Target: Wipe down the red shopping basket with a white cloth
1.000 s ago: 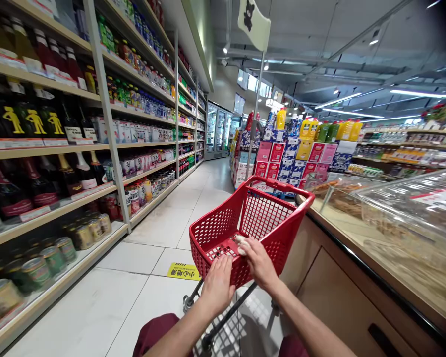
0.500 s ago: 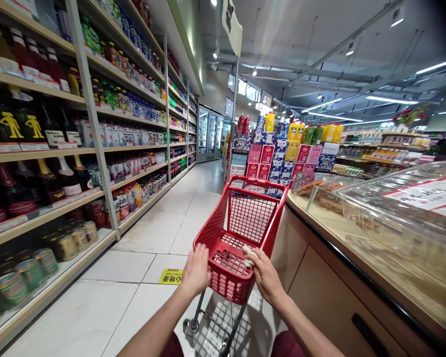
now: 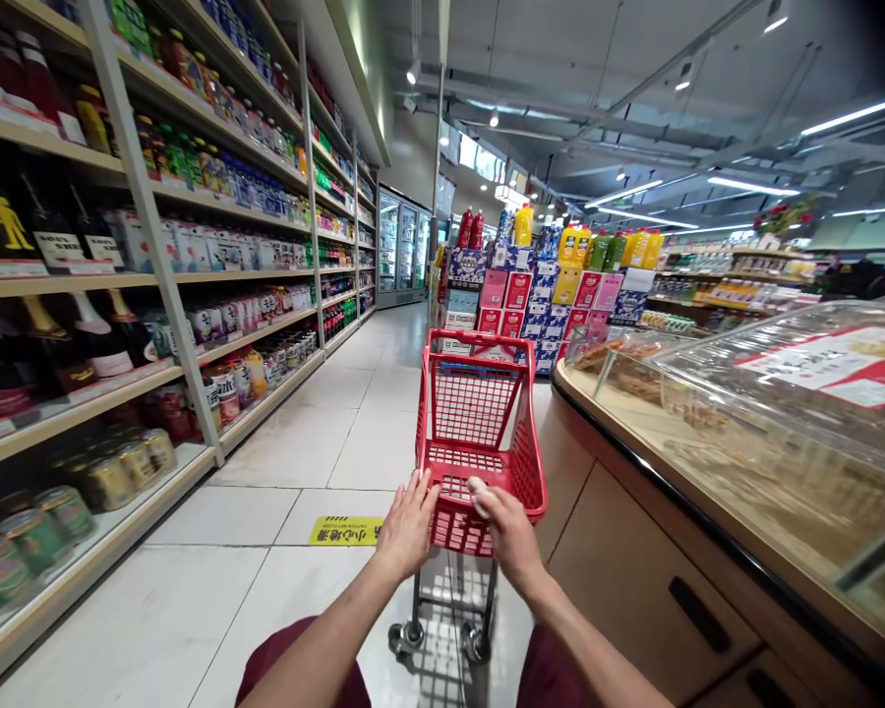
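Note:
A small red plastic shopping cart (image 3: pixel 482 414) stands in front of me, its lattice basket holding nothing that I can see. My left hand (image 3: pixel 408 523) is by the near left corner of the basket, fingers stretched out, holding nothing. Whether its fingertips touch the rim I cannot tell. Between the thumb and fingers of my right hand (image 3: pixel 514 536) is a crumpled white wad (image 3: pixel 479 497), tissue or cloth, just over the near rim of the basket.
Drink shelves (image 3: pixel 251 273) line the left side. At right is a wooden counter (image 3: pixel 619 551) with clear food covers (image 3: pixel 744 383). Stacked drink cartons (image 3: pixel 517 291) stand ahead, with glass-door fridges (image 3: pixel 400 246) beyond. A yellow floor sticker (image 3: pixel 345 531) lies left of the cart.
The cart has swung round, its near end shifting to the right and its far end to the left. My left hand has moved right with it. The right hand keeps the white wad.

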`<action>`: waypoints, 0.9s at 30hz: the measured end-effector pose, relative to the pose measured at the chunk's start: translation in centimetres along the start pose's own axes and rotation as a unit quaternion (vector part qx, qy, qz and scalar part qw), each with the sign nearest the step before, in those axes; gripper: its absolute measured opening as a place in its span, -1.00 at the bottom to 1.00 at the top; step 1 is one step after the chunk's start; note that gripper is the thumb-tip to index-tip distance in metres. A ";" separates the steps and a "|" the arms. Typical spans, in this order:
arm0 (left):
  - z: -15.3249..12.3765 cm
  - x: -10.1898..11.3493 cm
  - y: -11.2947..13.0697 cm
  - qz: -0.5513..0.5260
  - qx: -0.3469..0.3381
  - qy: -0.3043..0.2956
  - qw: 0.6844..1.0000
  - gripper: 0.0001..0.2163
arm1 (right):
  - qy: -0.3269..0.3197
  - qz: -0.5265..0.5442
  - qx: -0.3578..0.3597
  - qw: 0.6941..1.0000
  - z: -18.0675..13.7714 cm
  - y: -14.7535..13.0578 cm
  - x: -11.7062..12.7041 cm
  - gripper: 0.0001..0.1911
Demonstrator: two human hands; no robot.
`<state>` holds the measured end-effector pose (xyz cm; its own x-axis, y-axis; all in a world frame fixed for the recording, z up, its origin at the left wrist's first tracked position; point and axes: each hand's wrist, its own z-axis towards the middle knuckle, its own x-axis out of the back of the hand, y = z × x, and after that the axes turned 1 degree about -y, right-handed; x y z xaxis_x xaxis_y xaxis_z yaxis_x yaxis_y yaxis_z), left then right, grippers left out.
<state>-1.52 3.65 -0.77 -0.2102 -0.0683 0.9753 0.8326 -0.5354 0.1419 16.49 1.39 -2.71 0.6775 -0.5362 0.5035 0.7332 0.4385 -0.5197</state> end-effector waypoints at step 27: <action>0.2 -0.1 1.3 -0.027 0.033 -0.029 0.999 -0.33 | 0.024 -0.110 0.117 0.987 -0.9 2.6 -3.3 -0.63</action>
<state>-0.37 3.12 -0.63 -0.2272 0.0089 0.9738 0.8533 -0.4801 0.2035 16.08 3.65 -6.32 0.5015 -0.6682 0.5495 0.8592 0.4592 -0.2258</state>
